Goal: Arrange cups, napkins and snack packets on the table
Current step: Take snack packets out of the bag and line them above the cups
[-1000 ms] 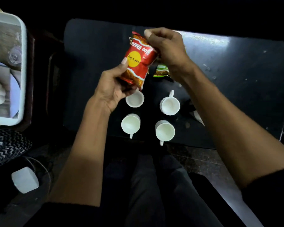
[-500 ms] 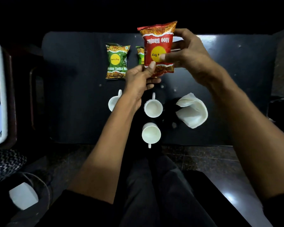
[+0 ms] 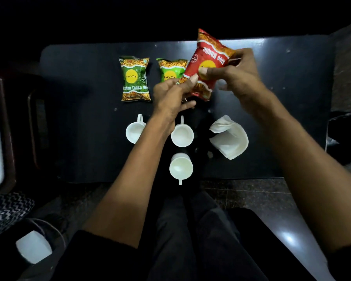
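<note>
Both hands up over the far middle of the table (image 3: 79, 118). Right hand (image 3: 239, 78) is closed on the red packet (image 3: 206, 63), thumb across its front, fingers behind its right side. Left hand (image 3: 171, 98) is half-curled, fingertips pinching the packet's lower left edge. Red packet is off the surface, tilted, top leaning toward the far edge, print upside down to me.

Table is dark, glossy, rounded corners, long side toward me.

Napkins (image 3: 230, 136): white folded stack right of centre, nearer the near edge than the packets, one corner curled up.

Green packet (image 3: 135, 79) lies flat near the far edge, left of centre, label facing me. Second green packet (image 3: 170, 71) just right of it, partly hidden behind the red one and my left hand; can't tell if the two greens touch.

Cups, all white, upright and apart:
- left cup (image 3: 133, 132), handle toward the far edge, partly behind my left forearm
- middle cup (image 3: 182, 135), handle toward the far edge, just left of the napkins
- near cup (image 3: 180, 168), at the near edge, handle pointing at me, overhanging the edge

Any fourth cup under my left arm: can't tell.
</note>
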